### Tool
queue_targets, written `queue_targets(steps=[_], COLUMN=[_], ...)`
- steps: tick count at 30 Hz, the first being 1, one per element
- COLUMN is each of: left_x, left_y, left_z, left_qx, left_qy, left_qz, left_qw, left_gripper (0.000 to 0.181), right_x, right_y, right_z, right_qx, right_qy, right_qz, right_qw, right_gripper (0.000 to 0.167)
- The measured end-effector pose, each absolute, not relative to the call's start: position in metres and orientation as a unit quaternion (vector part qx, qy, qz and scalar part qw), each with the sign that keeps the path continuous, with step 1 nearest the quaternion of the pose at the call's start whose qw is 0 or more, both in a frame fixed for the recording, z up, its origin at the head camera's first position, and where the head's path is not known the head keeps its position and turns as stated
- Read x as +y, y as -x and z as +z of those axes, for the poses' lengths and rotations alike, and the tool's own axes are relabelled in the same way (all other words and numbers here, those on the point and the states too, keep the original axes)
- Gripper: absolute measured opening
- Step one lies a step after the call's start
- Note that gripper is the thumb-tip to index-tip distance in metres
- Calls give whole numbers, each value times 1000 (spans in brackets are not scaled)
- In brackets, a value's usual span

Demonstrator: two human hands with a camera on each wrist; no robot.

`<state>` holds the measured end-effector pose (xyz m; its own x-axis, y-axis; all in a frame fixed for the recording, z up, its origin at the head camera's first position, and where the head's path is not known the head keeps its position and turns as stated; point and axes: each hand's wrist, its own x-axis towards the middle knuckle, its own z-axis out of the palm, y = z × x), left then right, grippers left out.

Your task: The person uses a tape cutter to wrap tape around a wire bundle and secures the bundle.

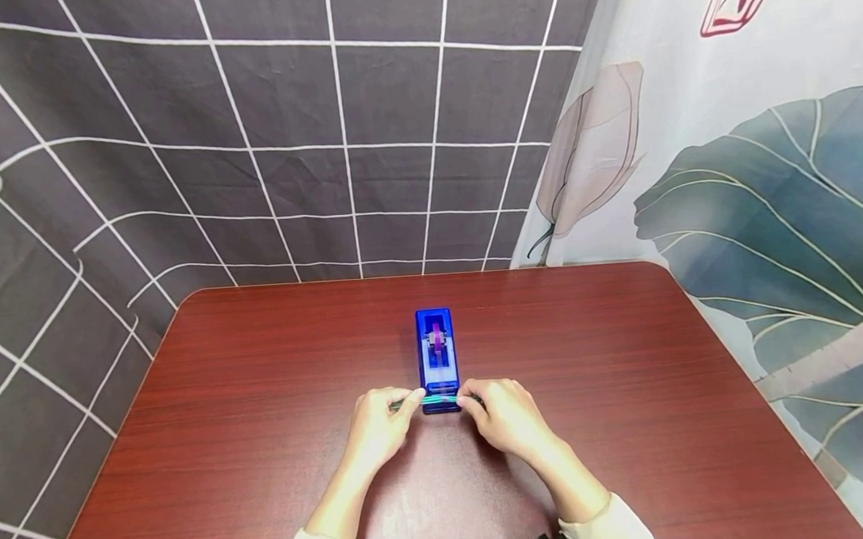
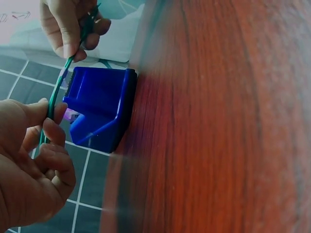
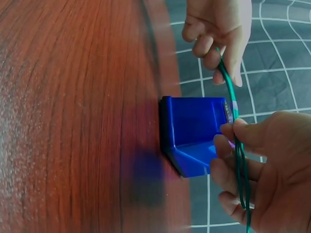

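A blue tape dispenser [image 1: 440, 376] stands on the table, with a roll of purple tape [image 1: 437, 337] in it. Just above its near, toothed end, a thin bundle of green wires [image 1: 439, 399] is stretched crosswise. My left hand [image 1: 384, 423] pinches the wires on the left between thumb and fingers, and my right hand [image 1: 509, 414] pinches them on the right. Between the hands a pale purple piece of tape [image 3: 234, 105] shows on the wires, close to the cutting teeth. Looped wire lengths [image 3: 243, 170] run down across the right palm in the right wrist view.
The reddish-brown wooden table [image 1: 257, 357] extends around the dispenser on every side. Behind it hangs a dark grey curtain [image 1: 276, 88] with a white grid. A pale curtain with large leaves [image 1: 765, 196] hangs at the right.
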<state>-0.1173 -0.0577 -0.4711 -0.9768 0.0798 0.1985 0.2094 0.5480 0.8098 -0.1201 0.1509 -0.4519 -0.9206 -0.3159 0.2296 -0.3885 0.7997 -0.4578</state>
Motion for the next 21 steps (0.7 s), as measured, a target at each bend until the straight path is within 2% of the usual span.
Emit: queue_targets(steps=[11, 21], left_x=[-59, -58], left_y=[118, 119], left_z=[-474, -474], left_qx=[-871, -865], left_qy=[79, 84], left_qz=[-479, -488], left_qw=[81, 84], left_gripper=[18, 15], right_x=[149, 149], right_y=[119, 119], right_z=[-454, -457], right_qx=[-939, -937], right_qy=[-201, -190], right_qz=[254, 261], right_qw=[115, 130], right_gripper=[8, 6])
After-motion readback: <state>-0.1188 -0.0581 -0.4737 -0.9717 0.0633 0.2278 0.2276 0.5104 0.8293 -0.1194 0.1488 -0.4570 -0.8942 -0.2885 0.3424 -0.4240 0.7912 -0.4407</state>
